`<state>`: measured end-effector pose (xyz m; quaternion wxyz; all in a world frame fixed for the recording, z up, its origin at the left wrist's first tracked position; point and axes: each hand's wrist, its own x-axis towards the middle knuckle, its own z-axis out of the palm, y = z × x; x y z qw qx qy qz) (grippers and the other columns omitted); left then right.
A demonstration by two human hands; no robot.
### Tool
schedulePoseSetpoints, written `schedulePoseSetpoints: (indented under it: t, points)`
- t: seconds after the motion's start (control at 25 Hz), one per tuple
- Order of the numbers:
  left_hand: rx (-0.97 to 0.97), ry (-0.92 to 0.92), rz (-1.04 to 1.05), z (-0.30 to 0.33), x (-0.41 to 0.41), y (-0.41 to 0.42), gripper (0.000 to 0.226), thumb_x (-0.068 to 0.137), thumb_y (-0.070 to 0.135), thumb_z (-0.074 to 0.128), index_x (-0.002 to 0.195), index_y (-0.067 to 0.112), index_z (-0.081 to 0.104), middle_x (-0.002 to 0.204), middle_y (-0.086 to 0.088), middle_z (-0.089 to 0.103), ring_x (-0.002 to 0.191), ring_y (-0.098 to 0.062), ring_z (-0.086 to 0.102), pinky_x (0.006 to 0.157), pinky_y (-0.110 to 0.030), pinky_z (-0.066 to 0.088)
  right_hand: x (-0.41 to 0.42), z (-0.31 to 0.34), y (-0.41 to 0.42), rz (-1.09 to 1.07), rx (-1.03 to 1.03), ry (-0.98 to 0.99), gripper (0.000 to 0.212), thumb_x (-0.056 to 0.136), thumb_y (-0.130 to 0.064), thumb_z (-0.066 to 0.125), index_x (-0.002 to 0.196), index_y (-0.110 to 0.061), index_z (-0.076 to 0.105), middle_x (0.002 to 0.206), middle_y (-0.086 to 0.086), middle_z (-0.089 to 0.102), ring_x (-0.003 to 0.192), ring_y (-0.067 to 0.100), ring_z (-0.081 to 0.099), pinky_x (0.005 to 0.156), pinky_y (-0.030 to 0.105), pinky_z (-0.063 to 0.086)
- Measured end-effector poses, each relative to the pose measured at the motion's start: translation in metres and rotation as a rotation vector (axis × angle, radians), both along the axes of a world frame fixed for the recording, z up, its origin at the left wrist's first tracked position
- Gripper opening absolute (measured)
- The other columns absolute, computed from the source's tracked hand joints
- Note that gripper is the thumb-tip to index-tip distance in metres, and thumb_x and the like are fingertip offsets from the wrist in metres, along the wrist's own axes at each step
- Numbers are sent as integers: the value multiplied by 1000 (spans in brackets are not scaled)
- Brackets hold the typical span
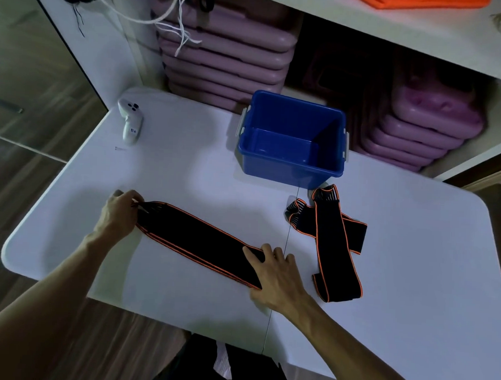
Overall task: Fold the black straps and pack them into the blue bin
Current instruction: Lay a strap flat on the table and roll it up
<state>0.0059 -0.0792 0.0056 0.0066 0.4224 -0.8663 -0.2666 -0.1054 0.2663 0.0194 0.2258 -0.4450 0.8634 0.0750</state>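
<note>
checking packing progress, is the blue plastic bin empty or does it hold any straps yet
Empty: the blue plastic bin shows only its bare floor. Both black orange-edged straps lie on the white table, one under the hands, one loose beside it.

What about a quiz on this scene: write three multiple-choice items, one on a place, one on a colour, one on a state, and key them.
1. Where does the white controller lie?
A. inside the bin
B. on the table's far left part
C. on the shelf

2. What colour edges the black straps?
A. orange
B. green
C. white

3. What is in the blue bin?
A. two folded straps
B. the controller
C. nothing visible

Key: 1 B, it rests on the table, left of the bin. 2 A, orange trim runs along the flat strap under both hands and the loose strap to its right. 3 C, the bin's floor shows bare; the left hand pinches one strap end and the right hand presses the other.
</note>
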Motion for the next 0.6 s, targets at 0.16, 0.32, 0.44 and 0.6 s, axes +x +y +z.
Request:
schedulePoseSetpoints:
  t: [0.16, 0.32, 0.44, 0.6]
  points:
    - [-22, 17, -51, 3, 4, -2, 27, 81, 5, 64, 108, 7, 63, 106, -23, 51, 90, -46, 57, 75, -44, 46, -1, -2, 5, 8, -52, -11, 85, 82, -42, 63, 153, -30, 18, 136, 13, 39, 111, 33, 45, 90, 41, 40]
    - [-344, 69, -442, 4, 4, 34, 64, 80, 48, 63, 135, 24, 45, 147, -11, 35, 135, -35, 32, 103, -50, 34, 0, -7, 8, 12, -109, -2, 86, 74, -40, 66, 149, -27, 26, 125, 13, 48, 103, 32, 49, 83, 40, 45]
    - [-285, -90, -935, -9, 14, 32, 89, 72, 66, 63, 147, 33, 29, 158, 0, 18, 146, -25, 14, 114, -47, 21, -2, -12, 11, 26, -151, 28, 89, 66, -42, 68, 146, -26, 33, 112, 10, 54, 99, 29, 50, 78, 38, 47]
    - [-237, -233, -988, 7, 2, 10, 84, 71, 51, 75, 144, 31, 37, 150, -3, 38, 138, -29, 34, 110, -47, 28, -5, -13, 15, 15, -180, -7, 76, 69, -42, 66, 139, -27, 40, 120, 8, 50, 101, 28, 50, 80, 36, 46]
